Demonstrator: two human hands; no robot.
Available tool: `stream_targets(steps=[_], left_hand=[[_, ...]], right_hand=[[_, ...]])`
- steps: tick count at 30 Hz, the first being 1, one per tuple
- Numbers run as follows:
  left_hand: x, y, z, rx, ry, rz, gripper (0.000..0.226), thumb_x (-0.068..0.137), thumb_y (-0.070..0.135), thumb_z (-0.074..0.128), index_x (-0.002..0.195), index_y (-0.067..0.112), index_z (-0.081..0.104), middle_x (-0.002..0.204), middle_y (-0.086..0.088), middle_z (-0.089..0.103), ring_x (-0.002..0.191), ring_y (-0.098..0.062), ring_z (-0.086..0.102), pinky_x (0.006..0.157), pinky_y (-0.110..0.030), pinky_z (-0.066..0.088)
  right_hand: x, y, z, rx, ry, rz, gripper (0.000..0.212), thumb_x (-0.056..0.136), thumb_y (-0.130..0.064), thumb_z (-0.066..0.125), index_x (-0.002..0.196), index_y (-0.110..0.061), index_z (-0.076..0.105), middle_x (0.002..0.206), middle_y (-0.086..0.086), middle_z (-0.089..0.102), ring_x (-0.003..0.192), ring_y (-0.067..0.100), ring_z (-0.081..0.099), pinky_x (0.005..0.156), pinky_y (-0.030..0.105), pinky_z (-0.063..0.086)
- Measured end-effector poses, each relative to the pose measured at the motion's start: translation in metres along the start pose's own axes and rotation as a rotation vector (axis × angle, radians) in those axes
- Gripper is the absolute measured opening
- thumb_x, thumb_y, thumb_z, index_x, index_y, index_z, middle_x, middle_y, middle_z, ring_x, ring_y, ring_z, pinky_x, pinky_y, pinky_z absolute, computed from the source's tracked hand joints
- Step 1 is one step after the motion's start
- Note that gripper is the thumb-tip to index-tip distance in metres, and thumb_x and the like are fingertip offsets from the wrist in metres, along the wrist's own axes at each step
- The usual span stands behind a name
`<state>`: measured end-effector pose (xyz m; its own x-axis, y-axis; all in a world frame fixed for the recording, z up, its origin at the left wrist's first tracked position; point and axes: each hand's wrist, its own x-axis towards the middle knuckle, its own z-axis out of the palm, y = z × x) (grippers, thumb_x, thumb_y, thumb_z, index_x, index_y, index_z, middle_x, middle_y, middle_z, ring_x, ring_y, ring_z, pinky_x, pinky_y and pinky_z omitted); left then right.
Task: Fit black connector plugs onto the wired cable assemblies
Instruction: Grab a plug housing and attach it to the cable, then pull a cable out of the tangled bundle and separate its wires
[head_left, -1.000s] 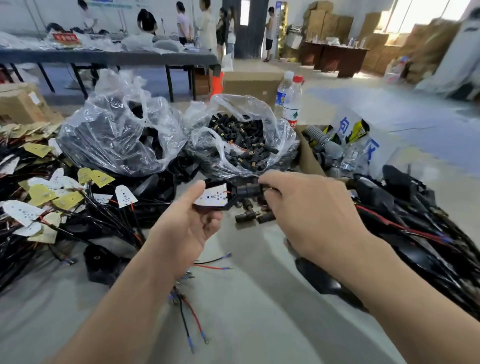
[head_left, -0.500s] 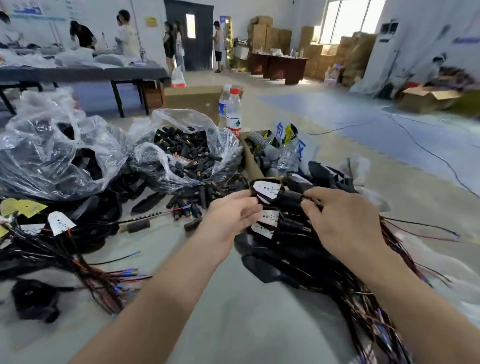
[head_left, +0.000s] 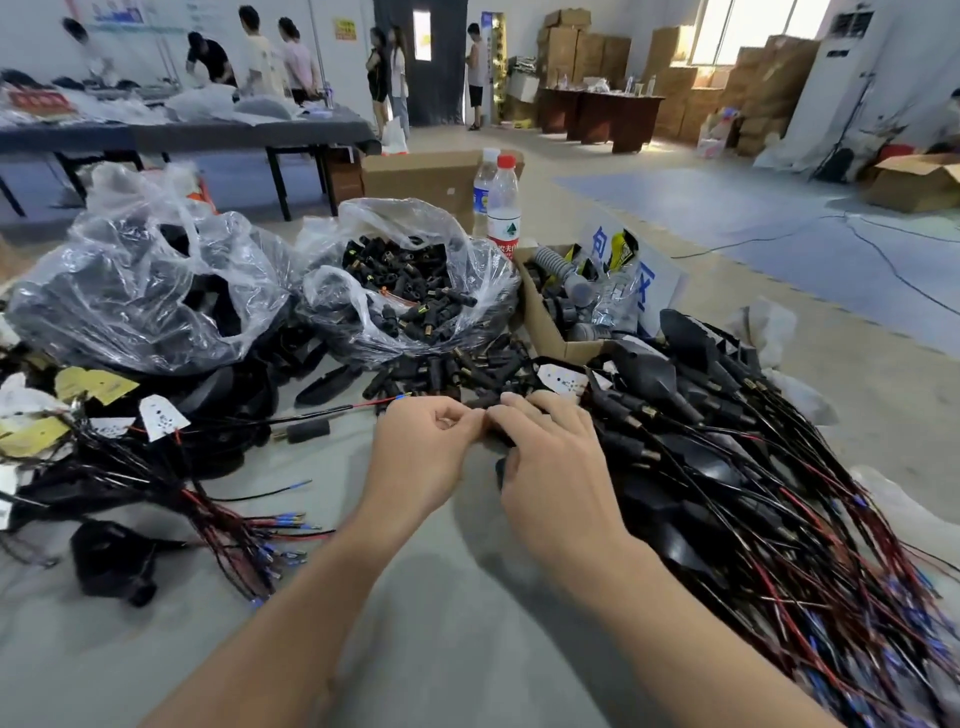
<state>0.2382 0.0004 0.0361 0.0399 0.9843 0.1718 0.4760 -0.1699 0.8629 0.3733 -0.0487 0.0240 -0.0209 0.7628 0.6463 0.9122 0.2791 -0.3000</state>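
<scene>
A clear bag (head_left: 483, 291) full of black connector plugs (head_left: 410, 291) stands at the back centre, and more plugs (head_left: 447, 371) have spilled onto the table in front of it. My left hand (head_left: 431, 452) and my right hand (head_left: 550, 457) sit side by side just before those plugs. The left hand's fingers are curled, thumb against forefinger, beside a small black piece (head_left: 493, 423) between the hands; whether it holds anything is hidden. The right hand's fingers lie relaxed on the left edge of a big heap of wired cable assemblies (head_left: 727, 467).
Another heap of tagged wired assemblies (head_left: 130, 467) lies at the left, behind it a second clear bag (head_left: 145, 291) of black parts. A single plug (head_left: 306, 431) and a red wire (head_left: 363, 405) lie left of my hands. A cardboard box (head_left: 540, 322) and water bottles (head_left: 503, 208) stand behind.
My hands carried the tagged assembly to the right heap and left it there. They have since drawn back left, to the loose plugs at the heap's edge.
</scene>
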Motion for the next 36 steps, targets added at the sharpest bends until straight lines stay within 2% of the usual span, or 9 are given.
stream_targets(steps=[3,7,10,14,17,21,26,32,36], left_hand=[[-0.006,-0.020,-0.026,0.295,0.163,-0.058,0.042,0.082,0.056,0.054,0.067,0.018,0.063,0.054,0.002,0.055,0.054,-0.013,0.054,0.056,-0.034,0.045],[-0.012,-0.048,-0.070,0.435,0.282,-0.103,0.017,0.080,0.044,0.058,0.071,0.040,0.072,0.065,0.014,0.068,0.074,-0.018,0.064,0.071,-0.031,0.050],[-0.012,-0.077,-0.104,0.533,0.287,-0.030,0.035,0.074,0.029,0.058,0.101,0.030,0.080,0.107,0.006,0.077,0.108,-0.025,0.063,0.096,-0.036,0.049],[-0.010,-0.111,-0.138,0.736,0.257,-0.089,0.055,0.082,0.020,0.069,0.136,0.016,0.064,0.149,-0.009,0.053,0.140,-0.029,0.041,0.120,-0.044,0.032],[-0.008,-0.123,-0.144,0.779,0.213,-0.038,0.062,0.083,0.019,0.069,0.143,0.013,0.056,0.155,-0.010,0.046,0.145,-0.028,0.038,0.120,-0.045,0.032],[-0.008,-0.130,-0.141,0.738,0.241,0.005,0.062,0.080,0.014,0.070,0.140,0.019,0.057,0.159,-0.007,0.043,0.149,-0.025,0.034,0.121,-0.044,0.031],[-0.008,-0.136,-0.142,0.634,0.370,-0.045,0.071,0.081,0.011,0.068,0.147,0.024,0.045,0.162,0.001,0.036,0.152,-0.015,0.025,0.124,-0.030,0.017],[-0.008,-0.134,-0.140,0.616,0.439,-0.044,0.085,0.080,0.006,0.068,0.156,0.021,0.032,0.163,-0.001,0.035,0.152,-0.015,0.026,0.125,-0.029,0.019],[-0.009,-0.134,-0.144,0.597,0.499,-0.083,0.086,0.081,0.001,0.065,0.157,0.019,0.030,0.163,-0.001,0.033,0.150,-0.017,0.030,0.121,-0.026,0.020]], right_hand=[[0.006,-0.023,0.028,0.185,-0.130,0.041,0.050,0.068,0.000,0.050,0.110,-0.016,0.073,0.113,-0.001,0.073,0.110,0.022,0.056,0.100,0.028,0.040],[0.013,-0.058,0.070,0.297,-0.366,0.138,0.048,0.076,0.001,0.055,0.118,-0.019,0.068,0.116,0.002,0.067,0.121,0.023,0.049,0.101,0.032,0.043],[0.020,-0.083,0.097,0.304,-0.440,0.128,0.046,0.080,0.000,0.056,0.124,-0.008,0.065,0.124,0.011,0.067,0.127,0.031,0.046,0.110,0.030,0.032],[0.038,-0.105,0.129,0.174,-0.428,0.010,0.069,0.084,-0.009,0.054,0.152,-0.012,0.040,0.156,0.010,0.044,0.148,0.033,0.028,0.126,0.041,0.014],[0.054,-0.113,0.145,0.100,-0.487,-0.080,0.072,0.092,-0.011,0.045,0.160,-0.020,0.023,0.164,0.007,0.032,0.153,0.029,0.019,0.126,0.041,0.003],[0.060,-0.112,0.143,0.157,-0.422,-0.058,0.048,0.088,-0.007,0.056,0.132,-0.027,0.064,0.110,0.009,0.071,0.111,0.031,0.055,0.096,0.038,0.035],[0.059,-0.099,0.133,0.203,-0.280,0.080,0.032,0.091,-0.011,0.056,0.100,-0.035,0.075,0.080,-0.002,0.065,0.086,0.022,0.052,0.063,0.032,0.022],[0.063,-0.084,0.127,0.417,-0.029,0.305,0.026,0.099,-0.017,0.050,0.107,-0.031,0.071,0.097,-0.013,0.070,0.087,0.011,0.058,0.075,0.029,0.038],[0.065,-0.081,0.128,0.509,-0.034,0.335,0.018,0.095,-0.022,0.057,0.098,-0.031,0.072,0.079,-0.018,0.068,0.074,0.004,0.055,0.070,0.021,0.038]])
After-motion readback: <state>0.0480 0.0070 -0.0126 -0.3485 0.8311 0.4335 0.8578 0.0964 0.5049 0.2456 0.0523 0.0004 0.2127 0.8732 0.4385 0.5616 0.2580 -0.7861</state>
